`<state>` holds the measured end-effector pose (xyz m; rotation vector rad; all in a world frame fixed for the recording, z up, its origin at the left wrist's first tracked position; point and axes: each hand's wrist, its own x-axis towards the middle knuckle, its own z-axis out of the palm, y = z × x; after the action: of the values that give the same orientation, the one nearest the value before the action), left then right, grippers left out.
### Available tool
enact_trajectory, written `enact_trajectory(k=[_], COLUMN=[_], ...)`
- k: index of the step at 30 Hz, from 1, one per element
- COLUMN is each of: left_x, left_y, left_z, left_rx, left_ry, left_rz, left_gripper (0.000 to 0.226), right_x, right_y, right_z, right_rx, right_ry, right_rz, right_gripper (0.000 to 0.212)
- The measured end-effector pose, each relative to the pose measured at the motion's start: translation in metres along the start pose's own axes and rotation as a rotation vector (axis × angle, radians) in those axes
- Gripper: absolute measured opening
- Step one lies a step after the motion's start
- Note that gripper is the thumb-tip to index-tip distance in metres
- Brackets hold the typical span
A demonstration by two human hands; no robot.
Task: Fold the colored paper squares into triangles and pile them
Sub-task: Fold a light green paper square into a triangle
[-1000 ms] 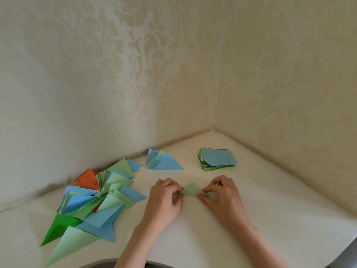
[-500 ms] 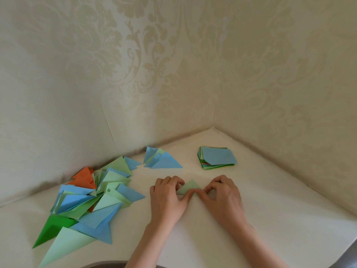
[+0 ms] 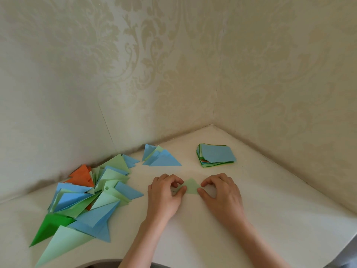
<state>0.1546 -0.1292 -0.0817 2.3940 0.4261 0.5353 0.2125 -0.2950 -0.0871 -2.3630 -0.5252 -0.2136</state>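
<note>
Down on the white tabletop (image 3: pixel 251 219), tucked into a corner of cream damask wallpaper (image 3: pixel 173 64), left hand (image 3: pixel 164 198) and right hand (image 3: pixel 222 194) pinch a pale green paper triangle (image 3: pixel 191 187) with curled fingers.

Pale green folded paper triangle (image 3: pixel 191 187) lying on the cream tabletop (image 3: pixel 270 219); blue, green and orange triangles heaping (image 3: pixel 87 198); blue-topped paper square stack (image 3: pixel 217 155); cream damask-patterned wallpaper (image 3: pixel 173 64) surrounding

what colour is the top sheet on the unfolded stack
Light blue, on the stack of squares, clearest in the head view.
</note>
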Motion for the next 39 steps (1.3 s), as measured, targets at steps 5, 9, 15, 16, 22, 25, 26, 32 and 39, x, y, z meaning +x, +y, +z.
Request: enact_trajectory(k=[5, 9, 15, 16, 22, 25, 26, 32, 39], left_x=[0.002, 0.001, -0.004, -0.007, -0.020, -0.013, -0.011, -0.012, 0.015], left_y=[-0.008, -0.010, -0.008, -0.006, 0.012, 0.015, 0.015, 0.009, -0.020], left_z=[-0.007, -0.010, -0.009, -0.007, 0.008, 0.008, 0.007, 0.008, -0.008], left_rx=[-0.128, -0.193, -0.182, -0.114, 0.044, -0.035, -0.052, -0.080, -0.149], left_ry=[-0.034, -0.031, 0.052, 0.089, 0.137, 0.048, 0.027, 0.037, 0.221], left_rz=[0.016, 0.025, 0.019, 0.050, 0.079, -0.021, -0.038, 0.061, 0.016], left_gripper=[0.016, 0.024, 0.027, 0.024, 0.020, 0.031, 0.030, 0.019, 0.011], right_x=[0.000, -0.002, -0.002, -0.002, -0.002, -0.002, -0.002, -0.002, 0.009], right_y=[0.001, 0.002, 0.000, 0.000, 0.000, 0.001, 0.001, 0.002, 0.003], right_z=[-0.004, -0.006, -0.006, -0.006, -0.004, -0.004, -0.004, -0.004, -0.013], right_rx=[0.054, 0.083, 0.089, 0.090, 0.086, 0.083, 0.084, 0.107, 0.183], right_ry=[-0.038, -0.053, -0.041, -0.033, -0.018, -0.018, -0.020, -0.007, 0.075], right_rz=[-0.001, -0.007, 0.009, 0.008, -0.002, -0.007, -0.007, -0.024, -0.016], right_gripper=[0.014, 0.016, 0.015, 0.015, 0.012, 0.011, 0.010, 0.008, 0.012])
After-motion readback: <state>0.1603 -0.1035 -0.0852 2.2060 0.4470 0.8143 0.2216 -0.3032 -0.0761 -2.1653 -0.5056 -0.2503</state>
